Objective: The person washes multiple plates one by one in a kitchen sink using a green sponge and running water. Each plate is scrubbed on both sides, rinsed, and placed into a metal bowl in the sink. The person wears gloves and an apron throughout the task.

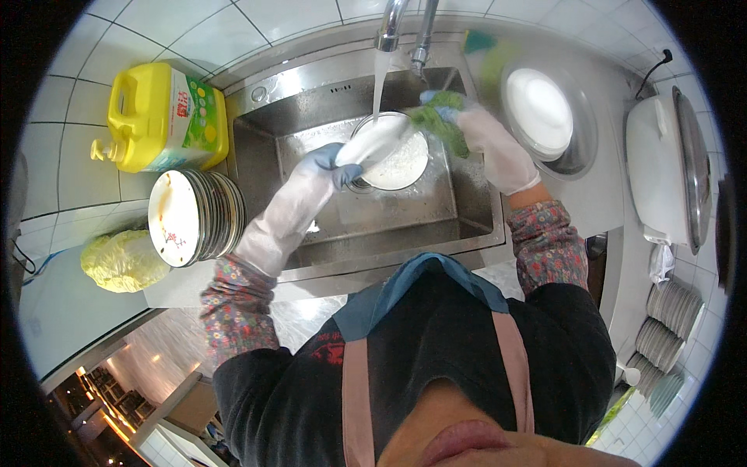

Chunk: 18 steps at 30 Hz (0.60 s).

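Note:
My left hand, in a blue-and-white rubber glove, grips the edge of a white plate held tilted over the steel sink. Water runs from the metal faucet beside that plate. Below it in the sink lies a round white dish with a dark rim, wet inside. Gloved the same way, my right hand holds a green scrubbing cloth at the raised plate's right end; motion blurs it.
Left of the sink are a stack of used plates, a yellow pump jug of detergent and a bagged item. At right, a clear bowl holds white dishes, near a sponge and a lidded white appliance.

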Motion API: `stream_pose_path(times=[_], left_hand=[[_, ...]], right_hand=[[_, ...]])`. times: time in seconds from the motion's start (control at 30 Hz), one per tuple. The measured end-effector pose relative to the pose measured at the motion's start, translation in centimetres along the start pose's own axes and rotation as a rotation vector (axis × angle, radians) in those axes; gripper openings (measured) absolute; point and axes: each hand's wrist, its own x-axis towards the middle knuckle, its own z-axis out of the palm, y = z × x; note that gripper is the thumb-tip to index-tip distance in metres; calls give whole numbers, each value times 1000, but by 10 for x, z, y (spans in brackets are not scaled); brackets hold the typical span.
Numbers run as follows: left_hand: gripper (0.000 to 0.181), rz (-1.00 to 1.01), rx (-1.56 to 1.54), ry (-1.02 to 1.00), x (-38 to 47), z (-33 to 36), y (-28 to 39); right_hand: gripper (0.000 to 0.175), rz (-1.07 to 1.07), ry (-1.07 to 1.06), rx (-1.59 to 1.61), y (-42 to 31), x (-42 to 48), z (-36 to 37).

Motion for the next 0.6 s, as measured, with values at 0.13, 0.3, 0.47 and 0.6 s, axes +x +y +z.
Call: stream_pose_path(times=[0.13, 0.3, 0.47, 0.6], left_hand=[[39, -243, -508, 281, 21, 25, -18], [36, -366, -1196, 496, 36, 65, 13], [35, -267, -922, 444, 18, 57, -8], [36, -146, -1122, 519, 25, 54, -16]], right_hand=[[39, -355, 21, -271, -20, -33, 66], [49, -1092, 158, -1462, 31, -34, 118], [36, -936, 303, -1019, 31, 5, 72], [32, -929, 335, -1064, 50, -20, 83]])
